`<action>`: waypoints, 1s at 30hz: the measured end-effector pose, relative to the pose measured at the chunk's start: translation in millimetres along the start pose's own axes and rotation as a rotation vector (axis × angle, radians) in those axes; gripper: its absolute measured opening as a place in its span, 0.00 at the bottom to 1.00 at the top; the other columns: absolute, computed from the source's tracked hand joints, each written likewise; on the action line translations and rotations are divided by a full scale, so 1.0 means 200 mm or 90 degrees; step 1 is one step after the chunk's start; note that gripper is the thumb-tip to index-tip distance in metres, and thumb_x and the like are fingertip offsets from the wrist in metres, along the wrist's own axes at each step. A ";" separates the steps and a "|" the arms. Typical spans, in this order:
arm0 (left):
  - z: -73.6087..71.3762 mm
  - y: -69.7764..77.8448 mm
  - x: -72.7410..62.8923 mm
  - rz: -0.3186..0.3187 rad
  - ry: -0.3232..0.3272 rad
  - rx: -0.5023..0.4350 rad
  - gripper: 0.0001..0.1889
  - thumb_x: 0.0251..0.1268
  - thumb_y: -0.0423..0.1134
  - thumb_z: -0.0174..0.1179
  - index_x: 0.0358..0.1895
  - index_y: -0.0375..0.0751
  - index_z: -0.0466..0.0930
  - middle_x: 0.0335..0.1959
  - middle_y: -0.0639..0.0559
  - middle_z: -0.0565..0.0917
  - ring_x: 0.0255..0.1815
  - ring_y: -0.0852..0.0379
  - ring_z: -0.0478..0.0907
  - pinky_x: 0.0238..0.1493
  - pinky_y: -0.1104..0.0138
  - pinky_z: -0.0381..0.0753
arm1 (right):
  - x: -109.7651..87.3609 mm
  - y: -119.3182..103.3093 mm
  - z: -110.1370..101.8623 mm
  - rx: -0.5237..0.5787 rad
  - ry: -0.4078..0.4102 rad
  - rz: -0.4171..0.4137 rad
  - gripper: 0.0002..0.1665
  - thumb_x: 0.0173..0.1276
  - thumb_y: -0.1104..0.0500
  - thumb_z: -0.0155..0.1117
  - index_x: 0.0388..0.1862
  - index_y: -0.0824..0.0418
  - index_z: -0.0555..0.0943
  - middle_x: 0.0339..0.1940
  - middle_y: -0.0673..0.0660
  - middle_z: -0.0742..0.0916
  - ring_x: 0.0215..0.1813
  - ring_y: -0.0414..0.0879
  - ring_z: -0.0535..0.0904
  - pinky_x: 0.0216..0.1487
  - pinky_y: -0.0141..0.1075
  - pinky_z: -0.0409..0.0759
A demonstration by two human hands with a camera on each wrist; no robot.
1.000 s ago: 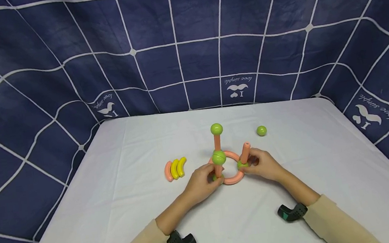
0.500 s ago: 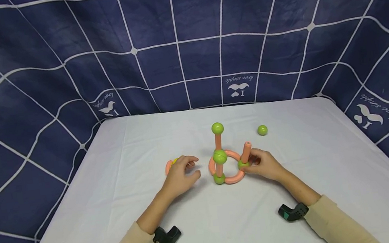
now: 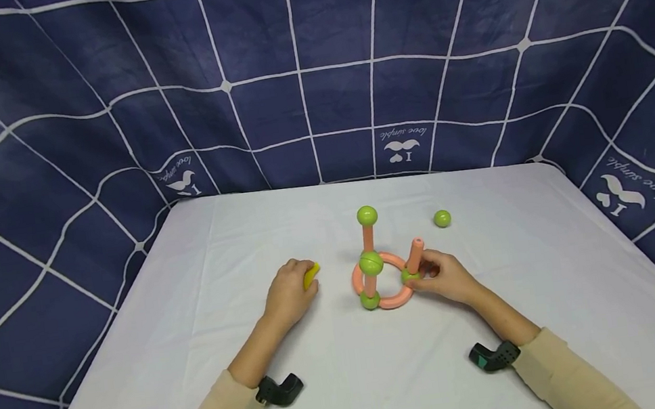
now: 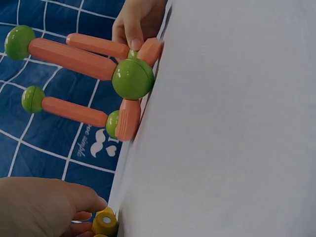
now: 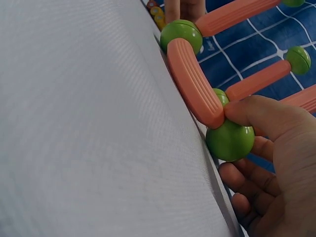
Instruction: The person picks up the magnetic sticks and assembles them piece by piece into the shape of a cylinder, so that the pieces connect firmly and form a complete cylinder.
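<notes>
A ring of curved salmon-pink rods (image 3: 397, 301) and green balls lies on the table, with several straight pink rods standing up from it. Two uprights carry green balls (image 3: 367, 216) on top; the right-hand upright (image 3: 415, 255) has a bare end. My right hand (image 3: 447, 277) pinches the green ball (image 5: 231, 140) at that upright's foot. Left of the ring, my left hand (image 3: 291, 294) holds a yellow curved rod (image 3: 310, 276) between thumb and fingers. In the left wrist view the end of a yellow rod (image 4: 105, 222) shows beside the fingertips. My left hand hides the other curved rods in the head view.
A loose green ball (image 3: 442, 218) sits behind the ring to the right. White cloth covers the table (image 3: 349, 379). A dark blue gridded curtain (image 3: 338, 94) hangs behind and along both sides.
My left hand has let go of the ring's left side, moved left to the curved rods and taken hold of a yellow one. My right hand stays at its ball.
</notes>
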State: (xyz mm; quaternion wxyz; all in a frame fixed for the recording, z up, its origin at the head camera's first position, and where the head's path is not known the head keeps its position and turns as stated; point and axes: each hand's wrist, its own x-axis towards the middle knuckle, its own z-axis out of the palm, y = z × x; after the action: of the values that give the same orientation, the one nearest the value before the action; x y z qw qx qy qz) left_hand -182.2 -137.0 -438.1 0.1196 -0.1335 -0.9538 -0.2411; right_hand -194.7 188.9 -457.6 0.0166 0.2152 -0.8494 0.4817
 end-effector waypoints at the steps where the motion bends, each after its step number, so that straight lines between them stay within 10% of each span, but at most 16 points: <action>1: 0.00 0.00 0.00 0.003 -0.003 0.007 0.16 0.59 0.34 0.66 0.51 0.33 0.81 0.44 0.42 0.82 0.40 0.50 0.78 0.40 0.59 0.80 | 0.00 0.01 0.00 0.000 0.000 0.000 0.18 0.55 0.64 0.76 0.44 0.62 0.82 0.32 0.53 0.82 0.36 0.49 0.76 0.35 0.33 0.73; 15: 0.04 0.02 0.00 0.020 -0.022 0.085 0.15 0.60 0.38 0.66 0.48 0.33 0.82 0.38 0.44 0.82 0.30 0.55 0.77 0.33 0.61 0.80 | -0.03 -0.16 -0.04 -0.002 -0.010 -0.003 0.16 0.56 0.69 0.73 0.43 0.69 0.80 0.32 0.63 0.82 0.36 0.61 0.76 0.34 0.36 0.72; 20: 0.05 0.02 -0.01 0.038 -0.033 0.097 0.12 0.59 0.39 0.66 0.43 0.36 0.85 0.33 0.49 0.82 0.22 0.61 0.70 0.26 0.66 0.74 | -0.01 -0.02 -0.01 0.003 -0.007 0.009 0.17 0.56 0.63 0.76 0.44 0.63 0.82 0.33 0.54 0.82 0.36 0.52 0.75 0.35 0.35 0.71; 30: 0.01 0.07 -0.01 0.016 -0.034 0.026 0.11 0.56 0.41 0.65 0.39 0.37 0.83 0.24 0.55 0.79 0.21 0.62 0.69 0.29 0.67 0.71 | -0.02 -0.10 -0.02 0.002 -0.004 0.000 0.15 0.56 0.67 0.74 0.42 0.66 0.81 0.32 0.56 0.82 0.35 0.56 0.75 0.35 0.34 0.72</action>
State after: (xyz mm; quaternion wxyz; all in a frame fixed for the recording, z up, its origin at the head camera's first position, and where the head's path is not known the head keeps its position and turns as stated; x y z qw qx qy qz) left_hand -176.1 -125.1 -435.2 0.0996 -0.1495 -0.9596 -0.2165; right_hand -184.0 184.1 -440.1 0.0137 0.2170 -0.8486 0.4823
